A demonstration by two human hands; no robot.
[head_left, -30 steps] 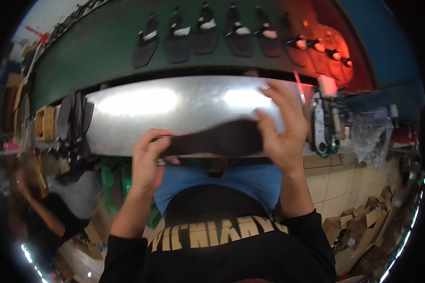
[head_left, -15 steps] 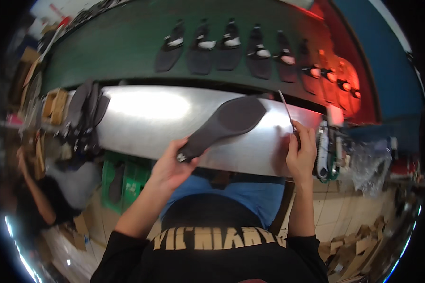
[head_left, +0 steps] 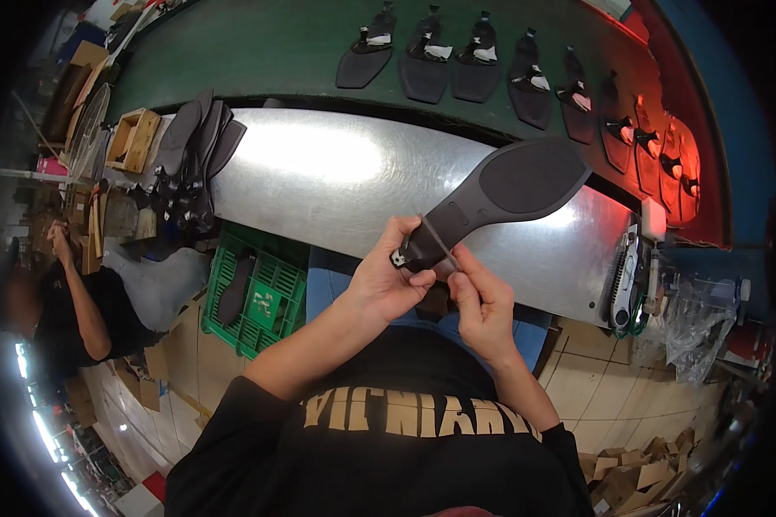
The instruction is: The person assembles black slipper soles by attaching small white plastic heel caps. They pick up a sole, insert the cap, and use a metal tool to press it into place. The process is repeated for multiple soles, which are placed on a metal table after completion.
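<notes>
The left hand grips the narrow end of a dark shoe sole at the centre of the frame, its thumb and fingers closed around that end; the sole slants from there toward the upper right, its broad end above the metal bench and its underside facing the camera; the right hand, just beside the left, pinches a thin tool between thumb and fingers; the tool crosses the sole near the narrow end, though I cannot tell how firmly it touches; along the top of the frame, dark sandals stand in a row on a green surface, those at the upper right under red light; a pile of dark soles lies at the bench's left end, next to a wooden box; a green crate sits below them, holding another sole; a cutter lies at the bench's right end, beside clear plastic bags; a co-worker is at the far left.
</notes>
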